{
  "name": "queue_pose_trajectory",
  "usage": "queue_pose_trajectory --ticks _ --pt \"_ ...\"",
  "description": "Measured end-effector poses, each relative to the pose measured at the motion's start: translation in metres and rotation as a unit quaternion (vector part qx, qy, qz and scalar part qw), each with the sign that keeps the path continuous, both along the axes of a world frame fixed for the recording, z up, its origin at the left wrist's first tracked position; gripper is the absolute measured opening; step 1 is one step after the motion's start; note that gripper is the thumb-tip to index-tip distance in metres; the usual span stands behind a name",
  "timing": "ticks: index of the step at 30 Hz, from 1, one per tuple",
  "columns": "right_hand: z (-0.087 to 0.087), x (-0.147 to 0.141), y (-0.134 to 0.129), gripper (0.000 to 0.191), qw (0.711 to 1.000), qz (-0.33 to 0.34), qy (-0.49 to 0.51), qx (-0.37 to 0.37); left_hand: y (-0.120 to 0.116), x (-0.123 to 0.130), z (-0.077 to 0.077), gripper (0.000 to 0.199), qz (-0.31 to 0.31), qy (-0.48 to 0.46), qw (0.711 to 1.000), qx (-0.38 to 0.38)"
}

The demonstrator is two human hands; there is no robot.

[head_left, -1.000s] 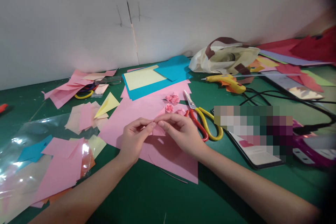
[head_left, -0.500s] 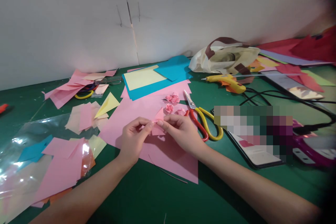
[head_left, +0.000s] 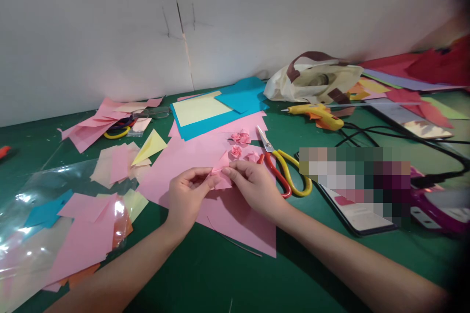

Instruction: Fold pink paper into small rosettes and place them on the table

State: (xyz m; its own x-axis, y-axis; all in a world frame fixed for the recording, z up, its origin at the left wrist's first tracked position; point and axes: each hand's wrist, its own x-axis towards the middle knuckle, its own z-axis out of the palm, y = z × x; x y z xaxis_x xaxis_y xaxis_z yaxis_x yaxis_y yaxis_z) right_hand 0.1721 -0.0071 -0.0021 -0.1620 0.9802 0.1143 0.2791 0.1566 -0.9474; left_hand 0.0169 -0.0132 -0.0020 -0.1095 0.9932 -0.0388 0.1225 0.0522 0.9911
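Observation:
Between my two hands is a small piece of folded pink paper [head_left: 222,176], pinched at both sides. My left hand [head_left: 187,195] closes thumb and fingertips on its left edge, while my right hand [head_left: 253,185] grips the right edge. Both are just above a large pink sheet [head_left: 242,220] lying on the green table. Right behind my fingers sit small pink paper flowers [head_left: 236,151], one of them partly hidden by my right hand. Scissors [head_left: 282,166] with red and yellow handles lie beside that hand, blades pointing away.
A yellow glue gun [head_left: 316,115] with cables and a cloth bag [head_left: 312,83] are at the back right. On the right lies a phone [head_left: 358,210], partly pixelated. Blue sheets [head_left: 198,127] lie behind the pink one. A clear plastic bag [head_left: 22,195] and paper scraps [head_left: 88,234] cover the left.
My left fingers have slid slightly left along the folded pink paper, and the paper has tilted a little. Both hands keep their pinch; everything else stays in place.

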Motion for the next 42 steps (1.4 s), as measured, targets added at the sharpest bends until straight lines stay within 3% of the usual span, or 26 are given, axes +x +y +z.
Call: queue_pose_trajectory --ticks 7,11,18,23,28,35,42 --pt "-0.0024 -0.0024 -0.0016 0.021 1.0 0.019 0.019 0.01 0.002 0.0007 0.003 0.017 0.015 0.024 0.999 0.036" --pt "-0.0046 -0.0032 -0.0008 0.041 0.998 0.022 0.041 -0.037 0.0014 0.0001 0.0033 0.015 0.011 0.034 0.999 0.033" --pt "-0.001 -0.002 0.0014 0.037 0.998 0.012 0.004 -0.06 0.0016 0.0002 0.0 0.019 0.011 0.012 1.0 0.026" --pt "-0.0024 -0.0003 0.002 0.023 0.999 0.023 -0.009 -0.029 0.0025 -0.0001 0.0007 0.018 0.009 0.036 0.998 0.055" --pt "-0.0039 0.001 0.0029 0.023 0.999 0.047 0.012 0.014 0.0024 -0.0002 0.0 0.014 -0.002 0.053 0.995 0.078" --pt "0.0003 0.0006 0.0018 0.018 0.996 0.044 0.031 -0.072 0.0024 -0.0013 0.0001 0.017 0.012 0.044 0.997 0.062" --pt "0.0022 0.0012 0.0016 0.025 0.993 0.064 0.052 -0.08 0.0016 0.0002 0.0039 0.018 0.015 0.028 0.998 0.05"
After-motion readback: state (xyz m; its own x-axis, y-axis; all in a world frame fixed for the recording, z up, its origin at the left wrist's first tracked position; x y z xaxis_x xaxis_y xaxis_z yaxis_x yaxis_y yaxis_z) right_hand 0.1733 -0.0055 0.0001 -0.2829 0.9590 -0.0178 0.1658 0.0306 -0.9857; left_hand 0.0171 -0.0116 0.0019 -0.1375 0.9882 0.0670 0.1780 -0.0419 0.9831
